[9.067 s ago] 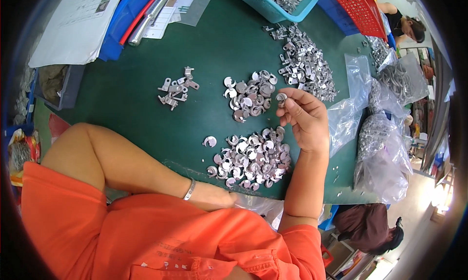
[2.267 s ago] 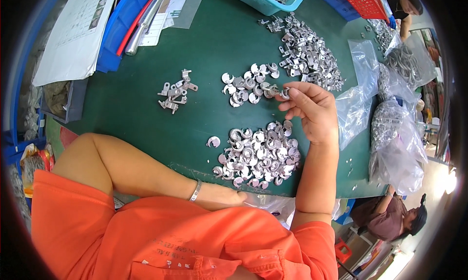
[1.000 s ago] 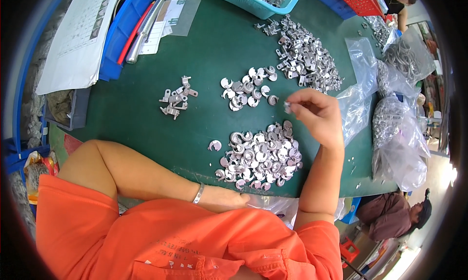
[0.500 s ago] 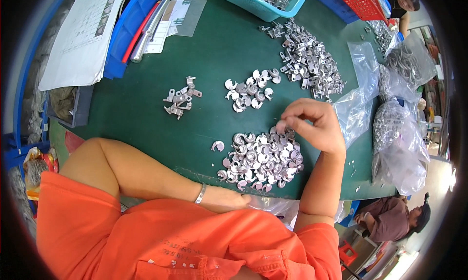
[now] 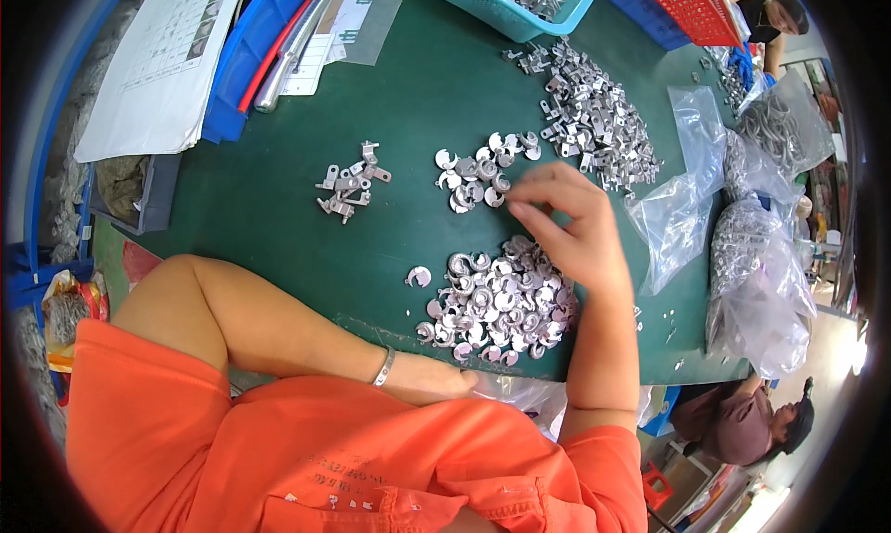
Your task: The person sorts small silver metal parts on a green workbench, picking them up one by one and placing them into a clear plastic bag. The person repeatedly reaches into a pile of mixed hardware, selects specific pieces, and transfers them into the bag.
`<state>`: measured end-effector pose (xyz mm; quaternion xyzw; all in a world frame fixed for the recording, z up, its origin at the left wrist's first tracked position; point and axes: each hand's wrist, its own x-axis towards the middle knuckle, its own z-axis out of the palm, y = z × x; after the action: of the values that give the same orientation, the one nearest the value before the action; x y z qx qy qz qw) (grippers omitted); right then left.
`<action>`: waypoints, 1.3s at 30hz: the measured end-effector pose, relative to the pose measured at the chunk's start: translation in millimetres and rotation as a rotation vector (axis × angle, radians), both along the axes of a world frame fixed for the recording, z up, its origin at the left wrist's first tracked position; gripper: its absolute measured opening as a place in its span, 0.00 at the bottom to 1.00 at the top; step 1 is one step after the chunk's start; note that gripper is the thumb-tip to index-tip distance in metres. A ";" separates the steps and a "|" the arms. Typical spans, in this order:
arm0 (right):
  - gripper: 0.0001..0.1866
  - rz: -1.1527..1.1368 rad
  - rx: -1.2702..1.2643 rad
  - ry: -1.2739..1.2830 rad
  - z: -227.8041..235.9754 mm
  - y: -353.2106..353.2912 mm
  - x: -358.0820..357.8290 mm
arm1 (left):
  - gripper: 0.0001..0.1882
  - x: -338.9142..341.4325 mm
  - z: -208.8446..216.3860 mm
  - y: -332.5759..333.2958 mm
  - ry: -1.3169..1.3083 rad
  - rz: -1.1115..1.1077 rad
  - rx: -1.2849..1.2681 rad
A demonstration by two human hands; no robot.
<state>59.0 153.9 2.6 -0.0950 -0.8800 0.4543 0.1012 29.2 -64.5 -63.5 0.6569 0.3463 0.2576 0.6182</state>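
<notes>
My right hand (image 5: 566,213) is over the table, with thumb and index finger pinched at the right side of a small cluster of round notched metal pieces (image 5: 461,171). Whatever may be between the fingertips is hidden. Nearer to me, below that hand, lies a larger heap of the same round pieces (image 5: 501,301), with one single piece (image 5: 419,276) apart on its left. My left hand (image 5: 436,381) rests at the table's near edge beside a clear plastic bag (image 5: 524,391). Its fingers are tucked out of sight.
A small group of metal brackets (image 5: 353,182) lies left on the green table (image 5: 278,175); a large bracket heap (image 5: 603,115) is at far right. A turquoise basket (image 5: 520,22), red basket (image 5: 682,8) and blue bin (image 5: 223,92) stand behind. Plastic bags (image 5: 761,273) line the right edge.
My right hand has moved away from me and slightly left, from the larger heap of round pieces to the small cluster. My left hand has stayed in place.
</notes>
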 end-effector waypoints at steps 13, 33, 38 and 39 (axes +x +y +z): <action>0.08 0.092 0.025 0.048 4.8 -1.5 -0.5 | 0.09 8.9 -14.8 -3.9 0.034 0.013 0.087; 0.06 0.114 0.024 -0.092 22.6 2.9 -9.6 | 0.26 12.1 -10.5 -0.9 0.039 -0.008 -0.223; 0.11 0.033 0.286 0.025 0.4 -13.6 -36.7 | 0.19 5.6 0.5 4.8 0.118 -0.065 -0.122; 0.11 -0.038 0.168 -0.051 1.7 -13.0 -35.6 | 0.17 4.1 1.3 3.7 0.099 -0.037 -0.093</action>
<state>23.3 140.9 4.2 -0.1142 -0.9152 0.3746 0.0949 33.3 -60.8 -62.1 0.6455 0.3759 0.1972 0.6349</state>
